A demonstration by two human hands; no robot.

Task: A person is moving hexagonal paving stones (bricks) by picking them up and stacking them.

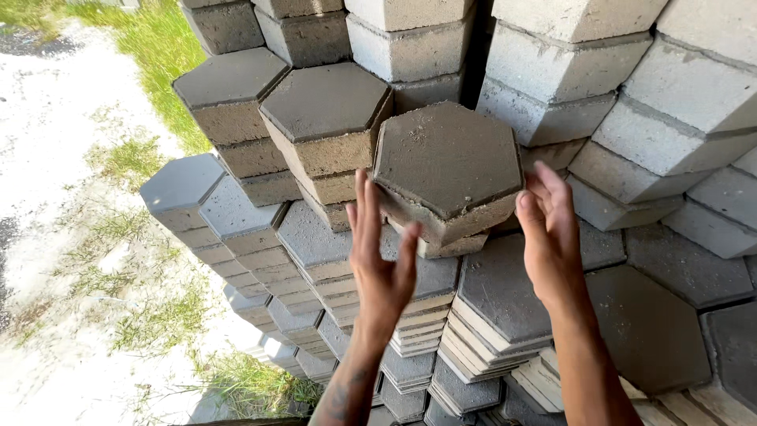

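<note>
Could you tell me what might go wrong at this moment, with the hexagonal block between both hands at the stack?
1. The dark hexagonal paver sits tilted, partly overhanging the stacks beneath; it might slide forward toward the person.
2. The left hand and right hand are bare at its lower edges, so fingers could get pinched or scraped if it drops.
3. The neighbouring paver lies close beside it; a knock might shift that uneven column.

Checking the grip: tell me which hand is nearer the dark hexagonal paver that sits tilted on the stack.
Right, narrowly. The right hand has its fingers against the hexagonal paver at its right edge; the left hand is open just below its lower left edge, fingertips about touching.
</note>
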